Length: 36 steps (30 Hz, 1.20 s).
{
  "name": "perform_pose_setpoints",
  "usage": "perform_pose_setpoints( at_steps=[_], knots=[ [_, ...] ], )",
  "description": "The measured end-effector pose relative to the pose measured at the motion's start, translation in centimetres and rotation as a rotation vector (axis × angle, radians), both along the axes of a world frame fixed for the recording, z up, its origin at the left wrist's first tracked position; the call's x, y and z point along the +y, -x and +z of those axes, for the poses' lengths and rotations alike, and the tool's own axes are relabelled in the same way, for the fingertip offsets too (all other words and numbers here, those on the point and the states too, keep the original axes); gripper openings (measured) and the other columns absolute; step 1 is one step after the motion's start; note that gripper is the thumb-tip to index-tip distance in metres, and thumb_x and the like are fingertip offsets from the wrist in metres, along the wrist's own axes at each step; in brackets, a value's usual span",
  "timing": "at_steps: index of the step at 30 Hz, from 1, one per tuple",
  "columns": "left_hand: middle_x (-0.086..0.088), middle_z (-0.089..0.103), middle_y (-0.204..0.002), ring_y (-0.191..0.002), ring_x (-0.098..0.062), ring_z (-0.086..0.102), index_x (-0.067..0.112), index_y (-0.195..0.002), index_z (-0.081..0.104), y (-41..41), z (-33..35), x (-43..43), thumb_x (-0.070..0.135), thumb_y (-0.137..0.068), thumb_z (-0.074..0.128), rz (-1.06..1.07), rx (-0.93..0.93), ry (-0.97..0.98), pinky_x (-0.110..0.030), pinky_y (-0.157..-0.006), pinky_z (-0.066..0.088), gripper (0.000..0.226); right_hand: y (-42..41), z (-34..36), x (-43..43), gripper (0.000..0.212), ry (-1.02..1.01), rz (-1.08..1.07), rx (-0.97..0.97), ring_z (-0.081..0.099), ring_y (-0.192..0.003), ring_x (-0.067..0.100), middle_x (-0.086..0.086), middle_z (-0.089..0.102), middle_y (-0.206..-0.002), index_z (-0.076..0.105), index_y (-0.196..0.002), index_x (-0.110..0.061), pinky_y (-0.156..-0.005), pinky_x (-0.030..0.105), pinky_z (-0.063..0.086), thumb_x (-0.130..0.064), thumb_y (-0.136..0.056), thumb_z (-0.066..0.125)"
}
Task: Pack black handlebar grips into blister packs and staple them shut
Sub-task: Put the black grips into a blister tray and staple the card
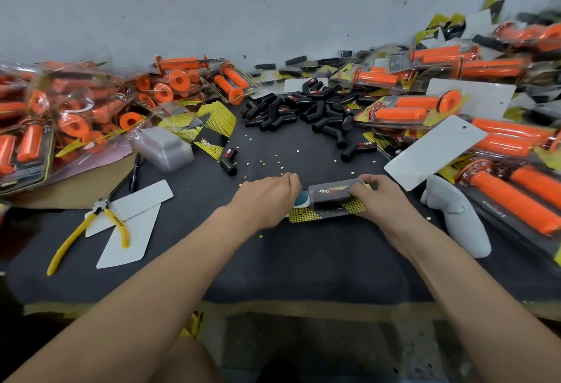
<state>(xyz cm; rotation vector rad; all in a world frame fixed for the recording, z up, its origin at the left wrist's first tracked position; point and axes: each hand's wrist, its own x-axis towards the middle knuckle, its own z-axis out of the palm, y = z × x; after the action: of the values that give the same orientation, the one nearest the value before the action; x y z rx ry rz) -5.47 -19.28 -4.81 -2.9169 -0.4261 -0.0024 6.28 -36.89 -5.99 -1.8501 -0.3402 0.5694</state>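
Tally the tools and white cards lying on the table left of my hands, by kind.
Pliers: 1
Pen: 1
White cards: 2
Total: 4

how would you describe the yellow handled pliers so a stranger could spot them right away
Start at the dark mat and look to its left edge. There the pliers lie across white cards. They are the only tool with long yellow handles.

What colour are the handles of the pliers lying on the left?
Yellow; the pliers show in the head view, lying on white cards.
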Motion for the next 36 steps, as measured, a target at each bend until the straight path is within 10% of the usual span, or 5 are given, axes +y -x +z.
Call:
perform_pose_setpoints(
  at_steps=[4, 14, 21, 30, 36],
  knots=[
    [0.003, 0.038, -0.075, -0.072, -0.03, 0.051, 0.017, -0.095, 0.028, 0.0, -0.1, 0.0, 0.011, -0.096, 0.042, -0.013, -0.015, 0.006, -0.037, -0.055, 0.039, 0.015, 1.3, 2.2, 2.1, 0.036, 0.149, -0.011, -0.768, 0.047, -0.125, 0.026, 0.004, 0.046, -0.14, 0.055, -0.131, -0.024, -0.094, 0.037, 0.04, -0.037, -0.097, 0.051],
    [-0.01, 0.064, -0.099, -0.111, -0.026, 0.054, 0.015, -0.074, 0.05, -4.9, 1.2, -2.9, 0.016, -0.089, 0.02, 0.681, 0.306, 0.286, -0.035, -0.091, 0.03, 0.033, 4.8, 2.2, 13.7, 0.051, 0.516, 0.681, -0.739, 0.048, -0.098, 0.03, 0.003, 0.063, -0.125, 0.065, -0.112, -0.033, -0.079, 0.041, 0.027, -0.048, -0.094, 0.02],
    [-0.009, 0.041, -0.15, -0.139, -0.03, 0.033, 0.019, -0.144, 0.04, -0.4, 0.2, -0.2, 0.02, -0.103, 0.033, 0.124, 0.198, -0.037, -0.038, -0.113, 0.027, 0.042, 4.7, 2.6, 13.4, 0.047, 0.435, 0.646, -0.685, 0.053, -0.109, 0.032, 0.001, 0.064, -0.122, 0.065, -0.109, -0.038, -0.081, 0.041, 0.032, -0.057, -0.096, 0.023],
    [-0.003, 0.062, -0.078, -0.081, -0.036, 0.059, 0.02, -0.073, 0.041, 1.4, 0.1, -1.0, 0.037, -0.102, 0.024, 0.227, -0.471, 0.297, -0.037, -0.061, 0.035, 0.037, 3.3, 1.2, 3.6, 0.037, 0.083, 0.258, -0.85, 0.055, -0.121, 0.022, 0.002, 0.061, -0.133, 0.056, -0.136, -0.021, -0.104, 0.037, 0.038, -0.033, -0.106, 0.039],
    [-0.01, 0.067, -0.101, -0.088, -0.037, 0.06, 0.016, -0.134, 0.042, 2.5, 0.3, 2.7, 0.016, -0.102, 0.033, 0.3, -0.316, -0.004, -0.036, -0.061, 0.036, 0.034, 2.6, -1.2, 0.9, 0.053, 0.598, 0.355, -1.152, 0.049, -0.116, 0.019, -0.006, 0.056, -0.127, 0.052, -0.129, -0.024, -0.107, 0.035, 0.027, -0.026, -0.099, 0.008]
  ],
)
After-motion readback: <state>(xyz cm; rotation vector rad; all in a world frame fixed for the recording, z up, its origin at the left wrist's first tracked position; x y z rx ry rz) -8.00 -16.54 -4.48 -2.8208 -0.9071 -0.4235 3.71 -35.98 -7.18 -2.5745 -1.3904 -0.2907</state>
